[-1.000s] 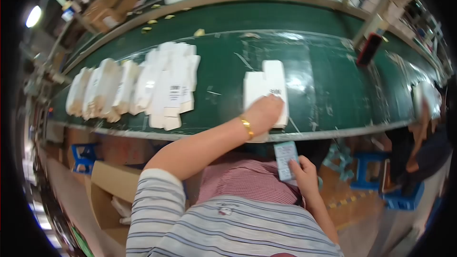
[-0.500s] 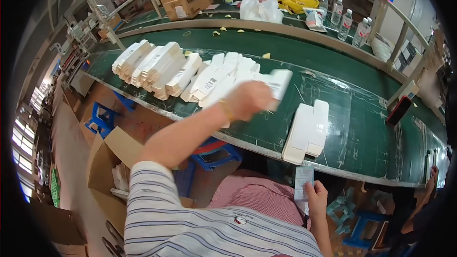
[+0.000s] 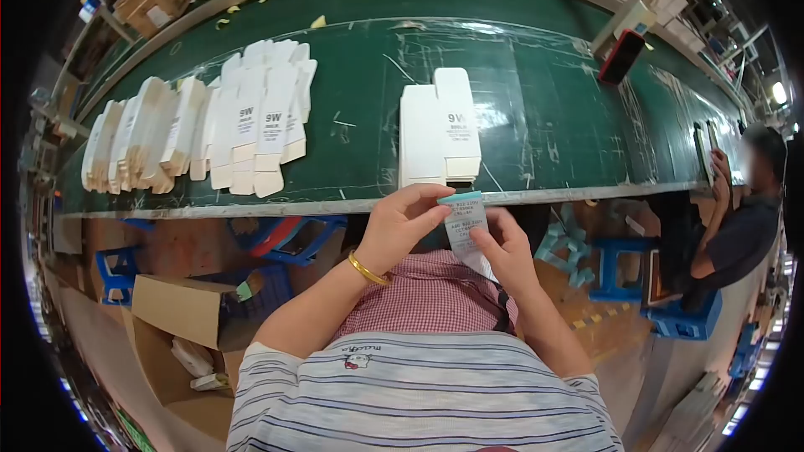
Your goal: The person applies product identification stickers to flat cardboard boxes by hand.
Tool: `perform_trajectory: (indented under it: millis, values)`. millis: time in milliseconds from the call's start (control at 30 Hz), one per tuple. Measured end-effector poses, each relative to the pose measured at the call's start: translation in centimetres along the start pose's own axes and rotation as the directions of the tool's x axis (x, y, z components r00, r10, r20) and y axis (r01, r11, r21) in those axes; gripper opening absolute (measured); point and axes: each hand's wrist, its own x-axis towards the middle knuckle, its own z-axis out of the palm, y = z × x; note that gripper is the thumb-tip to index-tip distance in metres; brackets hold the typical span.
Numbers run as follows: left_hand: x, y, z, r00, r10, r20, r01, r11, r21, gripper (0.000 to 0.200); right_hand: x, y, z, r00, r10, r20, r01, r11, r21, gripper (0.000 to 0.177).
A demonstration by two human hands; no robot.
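A strip of printed labels (image 3: 466,222) with a teal top edge is between my two hands, at the table's front edge. My left hand (image 3: 404,224), with a gold bracelet on its wrist, pinches the strip's top left corner. On the right side, my right hand (image 3: 504,253) grips the strip lower down. Just beyond my hands, a small stack of flat white cartons marked 9W (image 3: 456,130) lies on the green table (image 3: 352,117). More white cartons (image 3: 268,113) lie overlapping farther left, beside bundled ones (image 3: 138,138).
A red-edged phone (image 3: 621,57) leans by a post at the back right. Another person (image 3: 737,218) sits at the far right. An open cardboard box (image 3: 176,305) and blue stools (image 3: 621,272) stand below the table. Teal strips (image 3: 568,251) hang near the front edge.
My left hand has come back from the carton pile on the left and now holds the label strip's top. The view has turned down and to the right.
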Motion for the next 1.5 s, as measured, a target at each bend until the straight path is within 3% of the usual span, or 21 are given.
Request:
perform_trajectory:
  millis: [33,67,200,267,400,533,633,667,767,800,900,1033,1100,1167,1333,1500]
  values:
    - [0.1,0.2,0.3,1.000,-0.014,0.005,0.014,1.000,0.013,0.032,0.2,-0.8,0.3,0.999,-0.043,-0.032,0.045,0.997,0.070,0.019]
    - [0.2,0.4,0.6,1.000,-0.015,0.009,0.014,0.998,0.066,0.024,0.4,-1.8,-0.7,0.995,-0.060,0.083,0.060,0.998,0.005,0.033]
    - [0.3,0.6,1.0,0.995,-0.057,0.085,0.048,0.993,0.108,0.025,1.4,-2.8,-1.7,0.984,-0.088,0.152,0.128,0.954,-0.272,0.021]
    - [0.3,0.1,1.2,0.998,-0.016,0.069,0.008,0.994,0.107,0.025,1.5,-2.4,-1.2,0.990,-0.122,0.066,0.135,0.962,-0.236,0.008]
    - [0.5,-0.2,1.1,0.997,0.010,0.077,-0.028,0.971,0.239,0.026,1.6,-2.3,-0.9,0.995,-0.100,0.025,0.103,0.964,-0.246,0.007]
    - [0.8,0.0,1.8,0.998,-0.066,0.011,0.065,0.997,0.035,0.021,2.0,-1.3,-1.0,0.995,-0.102,-0.016,0.093,0.955,-0.281,0.014]
    - [1.2,-0.5,1.3,0.988,-0.153,-0.009,0.153,0.988,0.020,0.018,2.4,-1.7,-0.3,0.997,-0.065,-0.041,0.058,0.985,-0.161,0.016]
    - [1.3,-0.2,1.4,0.991,-0.126,-0.050,0.128,0.991,0.050,0.015,2.5,-1.3,-0.7,1.000,-0.007,-0.015,0.004,0.984,-0.176,0.015]
    - [2.0,-0.4,1.2,0.984,-0.052,-0.171,0.057,0.998,0.025,0.012,2.8,-1.8,0.7,0.986,0.157,-0.058,-0.151,0.985,0.087,0.013]
    - [2.5,-0.4,1.0,0.978,-0.058,-0.202,0.063,0.998,0.020,0.012,3.0,-1.3,0.5,0.997,0.079,-0.016,-0.080,0.987,-0.138,0.015]
    - [3.5,-0.5,-0.1,0.987,-0.067,-0.143,0.095,0.976,0.196,0.019,3.4,-1.3,0.2,0.992,0.127,-0.001,-0.126,0.981,-0.145,0.017]
    - [5.7,-0.1,-1.1,0.991,-0.049,-0.123,0.071,0.981,0.178,0.019,5.8,-1.1,0.3,0.979,0.178,-0.098,-0.191,0.971,-0.142,0.022]
    - [6.6,-0.5,-2.7,0.982,0.175,-0.076,-0.122,0.880,0.459,0.022,7.1,-0.7,0.2,0.954,0.278,-0.110,-0.285,0.958,-0.047,0.025]
    - [7.4,-0.5,-3.9,0.905,0.418,0.076,-0.349,0.629,0.695,0.025,8.5,-0.6,0.1,0.913,0.393,-0.112,-0.390,0.920,0.045,0.026]
    - [8.6,-0.8,-4.4,0.847,0.427,0.317,-0.499,0.433,0.751,0.040,10.3,-0.1,0.3,0.886,0.443,-0.136,-0.426,0.895,0.133,0.025]
    - [9.4,-1.0,-4.1,0.865,0.380,0.327,-0.475,0.415,0.776,0.044,11.2,0.1,0.2,0.846,0.518,-0.127,-0.493,0.850,0.185,0.022]
